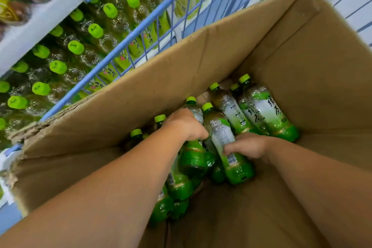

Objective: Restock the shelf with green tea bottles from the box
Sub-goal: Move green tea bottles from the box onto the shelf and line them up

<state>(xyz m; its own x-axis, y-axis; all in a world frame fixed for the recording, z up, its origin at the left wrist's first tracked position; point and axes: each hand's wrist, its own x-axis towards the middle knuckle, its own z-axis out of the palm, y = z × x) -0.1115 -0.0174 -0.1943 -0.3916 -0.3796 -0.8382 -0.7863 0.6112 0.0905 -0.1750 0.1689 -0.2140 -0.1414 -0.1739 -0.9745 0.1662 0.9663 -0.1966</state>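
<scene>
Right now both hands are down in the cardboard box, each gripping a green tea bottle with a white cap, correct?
No: the caps are green, not white. In the head view the left hand and right hand are down in the cardboard box, gripping one green tea bottle and a second bottle, both green-capped.

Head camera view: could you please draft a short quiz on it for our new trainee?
1. True or false: the left hand and the right hand both reach inside the cardboard box.
2. The caps of the shelf bottles are: A red, B green, C white.
3. What does the right hand's grip hold?
Key: 1 true; 2 B; 3 a green tea bottle.
</scene>
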